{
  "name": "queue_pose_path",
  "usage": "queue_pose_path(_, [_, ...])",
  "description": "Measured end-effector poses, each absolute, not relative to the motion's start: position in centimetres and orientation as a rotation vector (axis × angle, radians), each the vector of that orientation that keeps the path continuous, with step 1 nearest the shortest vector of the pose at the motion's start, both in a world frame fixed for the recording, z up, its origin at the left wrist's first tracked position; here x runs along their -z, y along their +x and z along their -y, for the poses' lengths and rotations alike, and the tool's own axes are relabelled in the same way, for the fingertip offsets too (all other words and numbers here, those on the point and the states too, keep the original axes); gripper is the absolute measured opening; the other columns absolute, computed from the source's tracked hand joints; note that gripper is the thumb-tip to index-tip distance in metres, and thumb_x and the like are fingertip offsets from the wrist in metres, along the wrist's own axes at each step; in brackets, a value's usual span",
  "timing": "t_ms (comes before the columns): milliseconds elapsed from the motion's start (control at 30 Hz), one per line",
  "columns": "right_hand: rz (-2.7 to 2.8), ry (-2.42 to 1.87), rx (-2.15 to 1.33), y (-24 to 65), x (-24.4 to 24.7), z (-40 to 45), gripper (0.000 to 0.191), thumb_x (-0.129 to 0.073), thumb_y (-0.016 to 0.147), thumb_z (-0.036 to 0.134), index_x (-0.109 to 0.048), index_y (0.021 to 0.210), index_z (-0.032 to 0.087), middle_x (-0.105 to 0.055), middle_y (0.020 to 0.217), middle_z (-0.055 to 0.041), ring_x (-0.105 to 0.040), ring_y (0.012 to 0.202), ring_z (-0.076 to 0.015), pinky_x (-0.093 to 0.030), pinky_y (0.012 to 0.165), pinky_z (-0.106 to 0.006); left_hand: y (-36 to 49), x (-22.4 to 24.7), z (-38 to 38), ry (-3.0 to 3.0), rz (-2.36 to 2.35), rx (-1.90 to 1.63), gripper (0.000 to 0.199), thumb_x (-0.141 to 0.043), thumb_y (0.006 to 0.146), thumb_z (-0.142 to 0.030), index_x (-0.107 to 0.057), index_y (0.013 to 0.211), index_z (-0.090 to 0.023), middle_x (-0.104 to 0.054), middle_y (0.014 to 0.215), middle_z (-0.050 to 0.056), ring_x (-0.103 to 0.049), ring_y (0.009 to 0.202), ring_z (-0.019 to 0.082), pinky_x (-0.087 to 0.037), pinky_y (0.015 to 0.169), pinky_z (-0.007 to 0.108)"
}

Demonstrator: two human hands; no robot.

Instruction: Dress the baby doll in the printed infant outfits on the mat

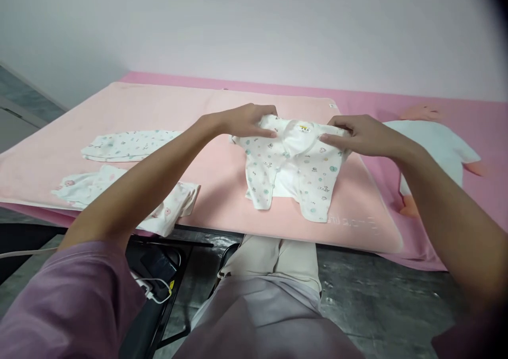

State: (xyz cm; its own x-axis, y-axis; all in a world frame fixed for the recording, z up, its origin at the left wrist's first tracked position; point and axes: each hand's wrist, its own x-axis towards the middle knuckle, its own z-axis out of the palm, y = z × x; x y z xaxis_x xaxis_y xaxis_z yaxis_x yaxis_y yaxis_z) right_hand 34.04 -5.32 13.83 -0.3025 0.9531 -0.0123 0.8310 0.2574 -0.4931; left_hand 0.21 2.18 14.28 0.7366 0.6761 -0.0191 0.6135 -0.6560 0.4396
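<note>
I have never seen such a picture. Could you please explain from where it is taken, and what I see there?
No machine here: a camera on a person's head looks forward and down at their own bare hands. The left hand and right hand hold a small printed shirt near its shoulders, over a pink mat. On the mat's left side lie more printed clothes, partly behind the left arm. At right, a white thing with orange parts lies partly behind the right arm.

You are in an indoor room; home or workplace cannot be determined. Indicators: wall (278, 36), grey floor (377, 295), chair (137, 324), pink-draped tabletop (369, 110), baby clothes (317, 163).
</note>
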Motion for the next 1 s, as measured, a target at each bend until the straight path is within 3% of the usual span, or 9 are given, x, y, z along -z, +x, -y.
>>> queue_pose_path(167, [2.225,-1.585,-0.400,33.6,-17.8,8.8,0.051,-0.064,0.095,0.073,-0.060,0.082,0.023,-0.058,0.074,-0.0040,-0.050,0.071,-0.0196,-0.033,0.064,-0.034,0.3,-17.5,0.0,2.614,-0.968,-0.524,0.034,-0.056,0.098,-0.056,-0.063,0.096,-0.023,-0.063,0.083,0.005,-0.064,0.090,0.026,-0.045,0.079,0.036])
queue_pose_path(300, [2.135,-1.552,-0.194,32.5,-20.4,11.6,0.053,-0.054,0.104,0.065,-0.048,0.073,0.022,-0.044,0.067,-0.0007,-0.042,0.068,-0.0169,-0.030,0.066,-0.034,0.5,-19.9,2.0,2.645,-0.994,-0.783,0.033,-0.052,0.103,-0.057,-0.062,0.105,-0.026,-0.059,0.079,0.004,-0.065,0.091,0.026,-0.044,0.081,0.037])
queue_pose_path(467, [2.046,-1.472,0.104,31.2,-23.3,13.3,0.050,-0.047,0.111,0.049,-0.031,0.071,0.024,-0.032,0.066,0.0011,-0.031,0.066,-0.0161,-0.026,0.069,-0.036,1.0,-23.1,3.9,2.671,-0.988,-0.976,0.035,-0.046,0.107,-0.058,-0.058,0.117,-0.027,-0.064,0.089,0.006,-0.067,0.095,0.028,-0.044,0.083,0.039])
queue_pose_path(633, [1.853,-1.456,0.141,30.4,-24.5,13.0,0.034,-0.043,0.111,0.053,-0.045,0.090,0.027,-0.050,0.077,-0.0020,-0.042,0.072,-0.0201,-0.034,0.074,-0.038,2.3,-25.9,5.5,2.691,-1.063,-1.029,0.035,-0.049,0.106,-0.058,-0.059,0.118,-0.026,-0.068,0.089,0.007,-0.065,0.087,0.025,-0.044,0.079,0.038])
queue_pose_path(767, [1.819,-1.486,0.081,30.1,-24.6,13.5,0.034,-0.041,0.110,0.060,-0.053,0.110,0.029,-0.052,0.076,-0.0013,-0.048,0.069,-0.0226,-0.040,0.073,-0.040,3.3,-27.6,6.9,2.828,-1.060,-0.897,0.037,-0.068,0.094,-0.057,-0.064,0.114,-0.026,-0.070,0.093,0.007,-0.064,0.092,0.026,-0.043,0.081,0.037])
queue_pose_path(867, [1.893,-1.460,0.075,30.2,-24.6,14.3,0.035,-0.047,0.106,0.064,-0.058,0.110,0.030,-0.052,0.074,-0.0016,-0.050,0.070,-0.0245,-0.042,0.074,-0.041,3.6,-28.1,7.2,2.891,-1.037,-0.833,0.035,-0.071,0.090,-0.053,-0.067,0.110,-0.025,-0.070,0.098,0.008,-0.064,0.098,0.028,-0.043,0.084,0.037])
queue_pose_path(1000, [1.956,-1.421,0.052,30.5,-24.5,14.9,0.034,-0.052,0.103,0.061,-0.060,0.099,0.029,-0.054,0.075,-0.0033,-0.052,0.076,-0.0253,-0.041,0.075,-0.040,3.5,-27.5,6.6,2.814,-1.039,-0.902,0.031,-0.061,0.095,-0.053,-0.066,0.106,-0.024,-0.069,0.100,0.008,-0.062,0.097,0.026,-0.043,0.084,0.037])
